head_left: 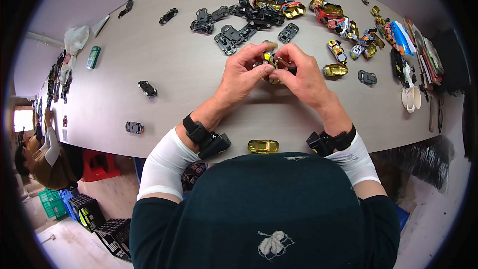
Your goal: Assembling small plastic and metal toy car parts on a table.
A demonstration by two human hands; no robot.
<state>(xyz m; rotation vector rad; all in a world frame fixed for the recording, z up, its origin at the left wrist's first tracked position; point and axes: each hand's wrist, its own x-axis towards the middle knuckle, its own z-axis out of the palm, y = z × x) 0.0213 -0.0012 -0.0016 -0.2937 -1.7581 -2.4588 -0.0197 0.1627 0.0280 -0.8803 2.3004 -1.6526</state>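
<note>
Above the middle of the table, my left hand [240,73] and my right hand [304,74] meet around a small toy car [269,59] with yellow showing on it. Fingers and thumbs of both hands close on it and hide most of its body. A small dark piece [293,70] shows by my right fingers; what it is I cannot make out. Just beyond my hands lies a heap of dark grey car bases and black toy cars [264,16]. A gold toy car [263,146] rests at the near table edge, between my forearms.
Colourful toy cars [336,50] and gold ones [335,69] lie to the right. A white mug [411,99] stands near the right edge, beside stacked papers [428,52]. Scattered cars [147,88] and a green container [93,57] are on the left. A co-worker [47,157] sits at the far left.
</note>
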